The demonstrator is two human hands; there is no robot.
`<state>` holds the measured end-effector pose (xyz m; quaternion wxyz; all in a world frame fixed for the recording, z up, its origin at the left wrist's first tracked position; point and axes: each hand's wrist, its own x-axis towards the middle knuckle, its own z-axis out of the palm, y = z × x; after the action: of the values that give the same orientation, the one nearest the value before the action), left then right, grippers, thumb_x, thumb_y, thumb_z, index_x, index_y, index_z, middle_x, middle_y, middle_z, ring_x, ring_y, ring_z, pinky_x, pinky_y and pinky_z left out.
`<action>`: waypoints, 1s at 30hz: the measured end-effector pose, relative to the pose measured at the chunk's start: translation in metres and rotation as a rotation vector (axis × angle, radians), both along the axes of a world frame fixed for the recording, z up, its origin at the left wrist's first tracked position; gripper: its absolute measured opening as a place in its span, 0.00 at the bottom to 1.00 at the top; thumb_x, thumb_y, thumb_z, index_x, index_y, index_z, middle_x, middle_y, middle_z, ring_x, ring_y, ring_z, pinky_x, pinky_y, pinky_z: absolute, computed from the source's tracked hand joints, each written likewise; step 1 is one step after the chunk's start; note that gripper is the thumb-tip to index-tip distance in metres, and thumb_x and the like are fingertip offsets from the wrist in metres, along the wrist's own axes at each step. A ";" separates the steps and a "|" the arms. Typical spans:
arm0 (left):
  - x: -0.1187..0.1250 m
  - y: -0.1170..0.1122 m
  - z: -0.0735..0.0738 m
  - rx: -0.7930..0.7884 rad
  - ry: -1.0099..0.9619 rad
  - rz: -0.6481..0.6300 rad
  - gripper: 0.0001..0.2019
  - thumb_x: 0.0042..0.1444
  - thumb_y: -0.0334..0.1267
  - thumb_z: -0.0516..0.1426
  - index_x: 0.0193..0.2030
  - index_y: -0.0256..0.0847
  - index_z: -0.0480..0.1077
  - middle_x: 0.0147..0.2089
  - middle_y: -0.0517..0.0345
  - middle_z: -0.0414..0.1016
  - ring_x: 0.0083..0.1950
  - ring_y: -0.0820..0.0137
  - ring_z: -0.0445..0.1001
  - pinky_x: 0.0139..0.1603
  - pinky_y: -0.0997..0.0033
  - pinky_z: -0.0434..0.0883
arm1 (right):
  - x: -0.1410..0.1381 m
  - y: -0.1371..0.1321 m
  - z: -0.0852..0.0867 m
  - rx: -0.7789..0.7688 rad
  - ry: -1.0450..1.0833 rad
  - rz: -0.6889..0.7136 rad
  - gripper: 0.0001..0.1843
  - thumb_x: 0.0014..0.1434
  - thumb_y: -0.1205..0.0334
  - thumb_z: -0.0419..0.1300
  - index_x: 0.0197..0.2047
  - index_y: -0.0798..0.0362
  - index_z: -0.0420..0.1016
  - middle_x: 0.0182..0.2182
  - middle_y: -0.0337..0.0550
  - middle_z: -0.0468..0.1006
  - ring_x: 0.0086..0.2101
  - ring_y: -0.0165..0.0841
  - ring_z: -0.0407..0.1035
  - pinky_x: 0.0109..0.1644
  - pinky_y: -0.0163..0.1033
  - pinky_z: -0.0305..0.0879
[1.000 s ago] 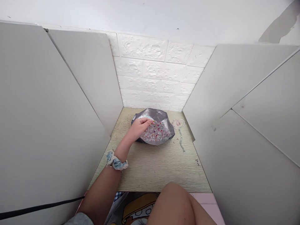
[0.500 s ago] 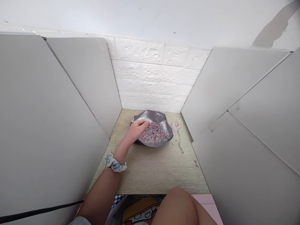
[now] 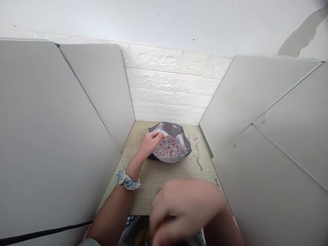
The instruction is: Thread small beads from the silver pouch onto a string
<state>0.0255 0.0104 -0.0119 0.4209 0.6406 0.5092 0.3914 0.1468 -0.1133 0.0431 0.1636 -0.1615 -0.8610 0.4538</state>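
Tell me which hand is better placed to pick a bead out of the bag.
Probably the left hand: its fingertips already rest on the beads in the open bag. The right hand is blurred near the desk's front edge, well short of the bag.

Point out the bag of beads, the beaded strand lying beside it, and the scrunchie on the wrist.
bag of beads (image 3: 172,149), head view, on the clear front panel showing the beads.
beaded strand (image 3: 198,154), head view, on its straight middle stretch.
scrunchie (image 3: 128,180), head view, on the blue fabric at the wrist.
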 end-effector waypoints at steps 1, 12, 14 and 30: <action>0.000 0.000 0.000 0.011 -0.001 -0.005 0.14 0.47 0.45 0.50 0.26 0.36 0.69 0.17 0.64 0.60 0.22 0.77 0.57 0.24 0.77 0.56 | 0.010 0.017 0.001 0.033 -0.108 -0.110 0.09 0.51 0.57 0.55 0.23 0.49 0.72 0.20 0.32 0.72 0.22 0.22 0.64 0.25 0.28 0.57; 0.001 0.006 -0.008 0.042 -0.024 -0.028 0.15 0.48 0.45 0.50 0.27 0.35 0.69 0.28 0.59 0.70 0.29 0.75 0.64 0.29 0.77 0.59 | 0.032 0.119 -0.088 0.288 -0.663 -0.908 0.15 0.49 0.75 0.46 0.30 0.56 0.72 0.32 0.46 0.72 0.31 0.30 0.65 0.32 0.34 0.57; 0.001 0.006 -0.008 0.041 -0.021 -0.034 0.15 0.48 0.45 0.50 0.27 0.35 0.69 0.28 0.59 0.69 0.29 0.75 0.64 0.30 0.77 0.59 | 0.028 0.120 -0.093 0.308 -0.747 -0.902 0.14 0.49 0.75 0.46 0.30 0.56 0.72 0.32 0.47 0.71 0.32 0.31 0.65 0.31 0.34 0.56; 0.002 0.004 -0.009 -0.110 -0.091 -0.094 0.13 0.48 0.45 0.49 0.28 0.36 0.65 0.18 0.65 0.59 0.17 0.79 0.59 0.17 0.79 0.55 | 0.024 0.114 -0.096 0.324 -0.830 -0.933 0.12 0.54 0.70 0.44 0.33 0.57 0.68 0.35 0.51 0.69 0.33 0.35 0.65 0.30 0.36 0.56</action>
<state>0.0279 0.0147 -0.0209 0.4959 0.6215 0.4796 0.3713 0.1710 0.0004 -0.0529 0.0192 -0.6542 -0.7495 0.0990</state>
